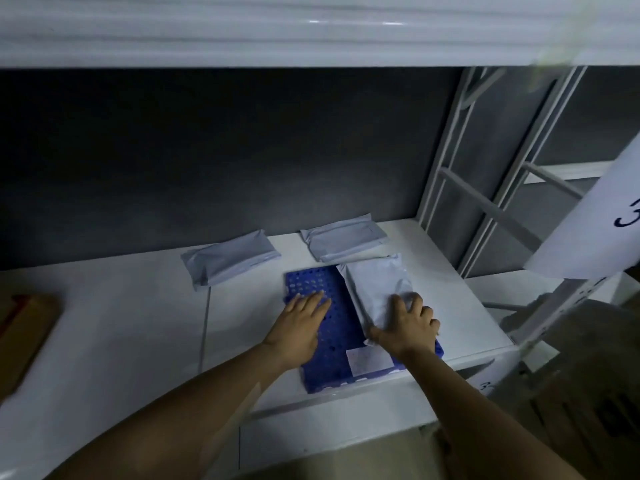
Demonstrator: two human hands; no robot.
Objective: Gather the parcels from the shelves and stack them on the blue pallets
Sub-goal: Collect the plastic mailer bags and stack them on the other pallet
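A blue perforated pallet [337, 351] lies on the white shelf [131, 327], with a white label near its front edge. A grey plastic parcel [375, 285] rests on the pallet's right half. My right hand [407, 327] grips that parcel's near end, fingers curled over it. My left hand [301, 318] lies flat on the bare left half of the pallet, fingers spread. Two more grey parcels sit behind the pallet: one [230, 258] at the back left, one [343, 239] at the back right.
A shelf board [311, 32] hangs overhead. White upright struts [485, 188] close the shelf's right end, with a numbered white sheet [602, 216] in front of them. A brown cardboard piece [24, 337] lies at the far left. Dark wall behind.
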